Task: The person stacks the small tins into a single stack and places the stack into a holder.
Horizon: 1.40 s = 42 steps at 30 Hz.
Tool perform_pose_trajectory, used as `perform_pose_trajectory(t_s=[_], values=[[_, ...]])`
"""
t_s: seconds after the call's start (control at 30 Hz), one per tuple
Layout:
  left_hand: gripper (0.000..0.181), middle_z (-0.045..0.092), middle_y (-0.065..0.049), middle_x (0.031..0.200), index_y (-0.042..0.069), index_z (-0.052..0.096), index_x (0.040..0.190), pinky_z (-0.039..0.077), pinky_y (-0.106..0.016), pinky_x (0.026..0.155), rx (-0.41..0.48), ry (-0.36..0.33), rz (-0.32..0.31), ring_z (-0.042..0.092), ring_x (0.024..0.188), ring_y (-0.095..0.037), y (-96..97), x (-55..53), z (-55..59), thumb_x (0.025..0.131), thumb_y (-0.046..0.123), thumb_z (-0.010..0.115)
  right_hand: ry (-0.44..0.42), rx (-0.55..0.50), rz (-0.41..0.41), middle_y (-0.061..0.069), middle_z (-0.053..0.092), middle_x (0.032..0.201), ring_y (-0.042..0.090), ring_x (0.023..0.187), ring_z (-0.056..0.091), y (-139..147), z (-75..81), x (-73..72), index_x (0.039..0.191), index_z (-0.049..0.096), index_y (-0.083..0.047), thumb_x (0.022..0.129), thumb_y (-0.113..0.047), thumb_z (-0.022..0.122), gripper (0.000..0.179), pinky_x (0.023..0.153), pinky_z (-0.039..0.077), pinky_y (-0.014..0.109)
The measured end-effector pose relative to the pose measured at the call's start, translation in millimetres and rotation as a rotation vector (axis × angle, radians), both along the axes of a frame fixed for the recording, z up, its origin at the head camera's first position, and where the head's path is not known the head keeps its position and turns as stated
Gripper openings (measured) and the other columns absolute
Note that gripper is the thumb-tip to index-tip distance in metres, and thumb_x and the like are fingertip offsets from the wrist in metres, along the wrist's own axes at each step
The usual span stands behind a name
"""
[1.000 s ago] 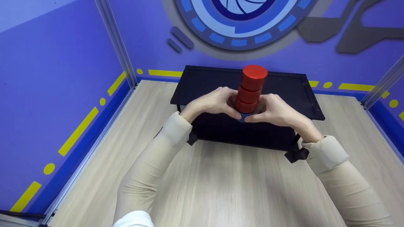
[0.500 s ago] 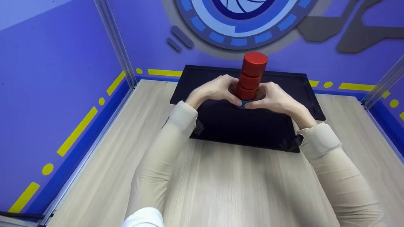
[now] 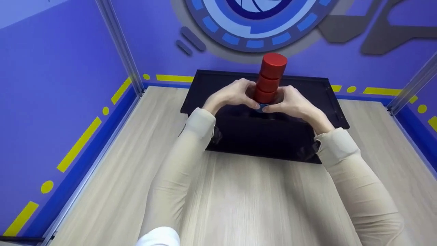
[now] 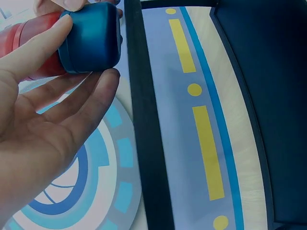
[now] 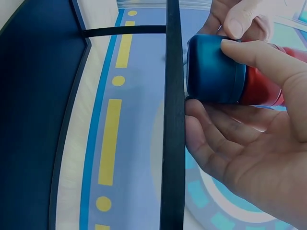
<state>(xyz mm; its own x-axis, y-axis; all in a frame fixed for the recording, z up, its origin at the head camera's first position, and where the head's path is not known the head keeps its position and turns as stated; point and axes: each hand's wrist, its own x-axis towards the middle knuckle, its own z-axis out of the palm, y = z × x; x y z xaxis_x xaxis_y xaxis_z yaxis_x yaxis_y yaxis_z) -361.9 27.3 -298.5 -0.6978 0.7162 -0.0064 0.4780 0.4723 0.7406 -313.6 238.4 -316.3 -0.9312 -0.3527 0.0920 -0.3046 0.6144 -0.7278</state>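
Observation:
A stack of round red canisters point(image 3: 271, 70) stands nearly upright on a blue canister point(image 4: 93, 40), with grooves between the red parts. My left hand point(image 3: 235, 94) grips the blue canister and lower stack from the left, thumb on its near side. From the right, my right hand point(image 3: 296, 102) holds the same part, its thumb close to the other. Both wrist views show fingers curled around the far side. The blue base is right at the edge of the upper shelf point(image 3: 307, 92) of a black two-level rack.
The rack's lower shelf point(image 3: 263, 140) lies below my hands, nearer to me. Pale wood-grain tabletop point(image 3: 239, 194) extends in front of it. Blue printed panels point(image 3: 61, 85) with metal corner posts point(image 3: 119, 44) wall in the left, back and right.
Both hands have lifted the canister stack and carried it forward, from low at the rack's front to the upper shelf's edge. During the last half second it moved only slightly.

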Motion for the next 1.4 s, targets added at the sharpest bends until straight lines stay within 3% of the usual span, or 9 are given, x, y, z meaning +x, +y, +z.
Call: perform_pose_trajectory(t_s=[0.8,1.23,1.4], values=[[0.05,0.066,-0.006,0.122,0.011,0.06,0.128,0.048,-0.029,0.096,-0.035,-0.009,0.048,0.064,0.106,-0.016,9.9,-9.6,-14.0,0.082,0.016,0.077,-0.011,0.048,-0.039,0.016,0.072,0.106,0.01,0.082,0.068,6,-12.1,-11.5,0.123,0.062,-0.007,0.081,-0.02,0.077,0.046,0.074,0.05,0.019],[0.053,0.065,-0.006,0.126,0.01,0.057,0.132,0.048,-0.03,0.098,-0.012,-0.05,0.069,0.063,0.109,-0.016,4.6,-12.3,-19.6,0.082,0.016,0.076,0.007,0.05,-0.027,0.015,0.072,0.1,0.009,0.075,0.065,2,-17.1,-16.3,0.122,0.063,-0.007,0.082,-0.022,0.076,0.045,0.068,0.05,0.02],[0.054,0.065,-0.007,0.125,0.008,0.056,0.131,0.048,-0.031,0.098,-0.021,-0.023,0.076,0.063,0.109,-0.017,1.2,-8.3,-23.6,0.082,0.018,0.076,0.027,0.098,-0.016,0.017,0.072,0.104,0.017,0.084,0.068,4,-18.1,-11.0,0.124,0.061,-0.004,0.083,-0.025,0.075,0.048,0.074,0.051,0.024]])
